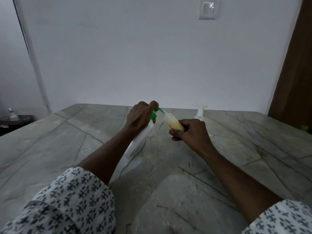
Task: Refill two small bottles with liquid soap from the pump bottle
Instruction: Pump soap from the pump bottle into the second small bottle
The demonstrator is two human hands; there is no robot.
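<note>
A white pump bottle with a green pump head stands on the grey marble table, leaning toward me. My left hand is closed over the pump head. Its green spout meets the mouth of a small clear bottle, tilted and partly filled with yellowish soap. My right hand grips that bottle's lower end. A second small clear bottle with a white spray top stands behind my right hand near the wall.
A small green cap lies at the table's right edge beside a brown door. At far left a dark side surface carries a small white bottle. The wall rises right behind the table.
</note>
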